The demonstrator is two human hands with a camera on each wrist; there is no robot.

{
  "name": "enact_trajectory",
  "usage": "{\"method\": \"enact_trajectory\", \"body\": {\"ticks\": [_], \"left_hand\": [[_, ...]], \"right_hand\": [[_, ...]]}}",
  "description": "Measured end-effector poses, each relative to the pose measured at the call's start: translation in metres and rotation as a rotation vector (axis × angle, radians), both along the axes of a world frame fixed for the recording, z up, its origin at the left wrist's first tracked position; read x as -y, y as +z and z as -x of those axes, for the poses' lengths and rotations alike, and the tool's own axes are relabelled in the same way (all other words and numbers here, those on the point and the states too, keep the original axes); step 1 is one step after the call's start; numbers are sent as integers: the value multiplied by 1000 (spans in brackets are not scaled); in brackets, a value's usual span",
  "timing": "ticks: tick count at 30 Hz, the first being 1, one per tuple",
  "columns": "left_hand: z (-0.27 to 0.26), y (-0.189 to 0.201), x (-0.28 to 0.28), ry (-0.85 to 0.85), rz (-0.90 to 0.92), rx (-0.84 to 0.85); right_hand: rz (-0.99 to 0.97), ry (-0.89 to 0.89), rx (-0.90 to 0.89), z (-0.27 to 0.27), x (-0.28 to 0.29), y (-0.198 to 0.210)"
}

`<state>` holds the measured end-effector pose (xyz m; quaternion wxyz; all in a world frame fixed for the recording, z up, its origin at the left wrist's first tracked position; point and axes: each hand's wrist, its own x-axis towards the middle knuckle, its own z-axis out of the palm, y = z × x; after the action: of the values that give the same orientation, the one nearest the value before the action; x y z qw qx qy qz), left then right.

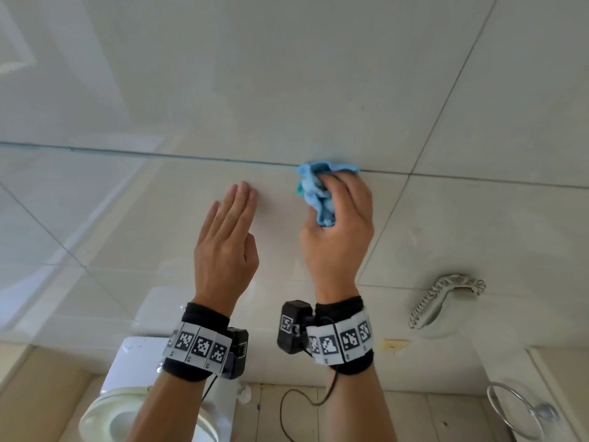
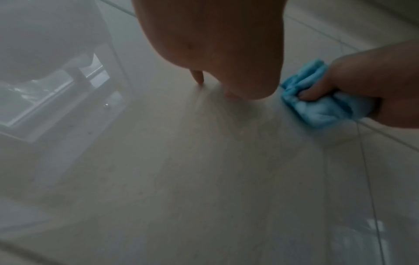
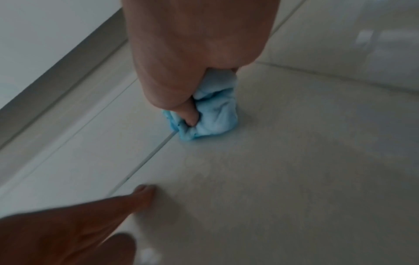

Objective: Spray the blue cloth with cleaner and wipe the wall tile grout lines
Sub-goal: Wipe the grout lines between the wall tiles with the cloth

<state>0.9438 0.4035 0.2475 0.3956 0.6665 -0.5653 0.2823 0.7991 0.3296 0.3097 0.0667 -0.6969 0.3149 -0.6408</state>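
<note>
My right hand (image 1: 338,224) grips a bunched blue cloth (image 1: 318,189) and presses it against the horizontal grout line (image 1: 191,157) of the pale wall tiles. The right wrist view shows the cloth (image 3: 213,116) sitting right on the grout line (image 3: 145,161), with my thumb dug into its folds. My left hand (image 1: 228,237) rests flat on the tile just left of the cloth, fingers straight and together, below the line. In the left wrist view the cloth (image 2: 317,100) shows at the right, held by my right hand (image 2: 374,86). No spray bottle is in view.
A white toilet (image 1: 127,406) with its cistern stands below my left arm. A coiled metal hose in a wall holder (image 1: 443,301) hangs at the lower right, with a chrome towel ring (image 1: 516,416) under it. A vertical grout line (image 1: 446,100) runs up on the right.
</note>
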Motion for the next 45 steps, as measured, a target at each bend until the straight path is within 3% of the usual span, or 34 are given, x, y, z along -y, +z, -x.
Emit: {"method": "enact_trajectory", "body": {"ticks": [4,7,10,13,20,30,36,40,45], "left_hand": [[-9,-6,-9,31,-21,11],[-17,-5,-17,180,63,-142],[-20,-4,-15,233,43,-372],[-18,-4,-7,195,21,-497],[-14,-7,-3,224,42,-565],[-22,1,-27,303,-110,-465],[-46,18,-65,321,-231,-328],[-51,37,-75,375,-107,-331],[-52,72,-81,318,7,-206]], "right_hand": [[-29,-190,106,37,18,-4],[-50,-302,211,60,32,-2],[-56,-350,247,47,33,-2],[-51,-341,284,30,27,-8],[-38,-301,251,22,22,-10],[-38,109,-43,-33,-14,-11],[33,-8,68,-4,6,-15],[-35,4,122,-29,-6,-12],[-10,200,-122,-62,-26,-7]]}}
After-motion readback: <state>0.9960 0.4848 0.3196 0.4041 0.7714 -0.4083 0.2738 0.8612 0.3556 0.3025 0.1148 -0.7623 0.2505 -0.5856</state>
